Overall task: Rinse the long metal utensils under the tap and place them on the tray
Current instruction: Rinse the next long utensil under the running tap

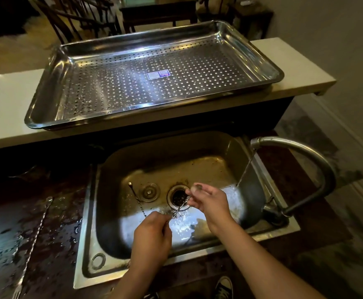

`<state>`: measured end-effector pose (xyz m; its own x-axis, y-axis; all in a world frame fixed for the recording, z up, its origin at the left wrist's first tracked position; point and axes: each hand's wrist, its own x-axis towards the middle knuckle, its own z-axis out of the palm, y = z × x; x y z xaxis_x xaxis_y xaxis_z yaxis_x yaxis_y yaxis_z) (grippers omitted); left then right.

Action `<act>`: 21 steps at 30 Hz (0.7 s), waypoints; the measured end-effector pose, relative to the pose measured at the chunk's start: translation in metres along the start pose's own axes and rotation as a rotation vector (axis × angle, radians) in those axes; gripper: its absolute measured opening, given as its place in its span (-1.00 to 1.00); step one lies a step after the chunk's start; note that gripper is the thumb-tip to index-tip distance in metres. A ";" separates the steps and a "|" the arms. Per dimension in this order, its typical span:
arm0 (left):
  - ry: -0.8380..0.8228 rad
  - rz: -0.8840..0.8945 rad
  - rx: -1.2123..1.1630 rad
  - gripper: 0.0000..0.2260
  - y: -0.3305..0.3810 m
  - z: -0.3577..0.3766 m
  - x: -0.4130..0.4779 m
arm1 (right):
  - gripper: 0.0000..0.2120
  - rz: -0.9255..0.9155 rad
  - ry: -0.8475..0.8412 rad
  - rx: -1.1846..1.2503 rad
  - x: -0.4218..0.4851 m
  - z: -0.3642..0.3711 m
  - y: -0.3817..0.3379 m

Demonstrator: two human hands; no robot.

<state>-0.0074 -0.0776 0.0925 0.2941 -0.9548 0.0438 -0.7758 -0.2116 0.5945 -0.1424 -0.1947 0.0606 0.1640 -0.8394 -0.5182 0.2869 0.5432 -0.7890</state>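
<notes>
Over the steel sink [197, 147], my left hand [152, 236] grips the lower end of a thin twisted metal utensil [179, 209]. My right hand [208, 198] pinches its upper end above the drain [179, 197]. A second twisted utensil [136, 200] leans inside the sink, left of the drain, its lower end hidden behind my left hand. A third long utensil [36, 238] with a fork end lies on the wet counter at the left. Water runs from the tap [305, 154] down to the sink's right side. The perforated steel tray [154, 67] stands on the pale ledge behind the sink.
A round drain plug [149, 192] lies in the sink beside the drain. The dark counter [8, 234] on the left is wet with puddles. The tap arches over the sink's right rim. Chairs and a table stand beyond the ledge. A shoe [223, 287] shows below.
</notes>
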 end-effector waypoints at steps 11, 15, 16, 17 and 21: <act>-0.023 -0.012 -0.002 -0.81 -0.002 0.001 0.000 | -0.75 0.013 0.004 0.015 0.000 -0.001 0.009; -0.023 0.006 0.004 -0.81 -0.005 -0.001 0.001 | -0.70 -0.016 0.037 0.000 0.003 -0.004 0.003; -0.021 0.011 0.004 -0.81 -0.004 -0.001 0.001 | -0.71 -0.026 0.041 -0.002 0.004 -0.005 0.002; -0.019 0.013 0.005 -0.81 -0.003 -0.001 0.002 | -0.73 -0.037 0.045 -0.015 0.006 -0.005 0.003; -0.015 0.000 0.017 -0.81 -0.001 -0.001 0.004 | -0.84 -0.109 0.081 -0.107 0.007 -0.002 0.007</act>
<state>-0.0048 -0.0812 0.0927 0.2858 -0.9577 0.0323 -0.7853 -0.2148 0.5807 -0.1411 -0.1965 0.0511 0.0598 -0.8914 -0.4493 0.1960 0.4519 -0.8703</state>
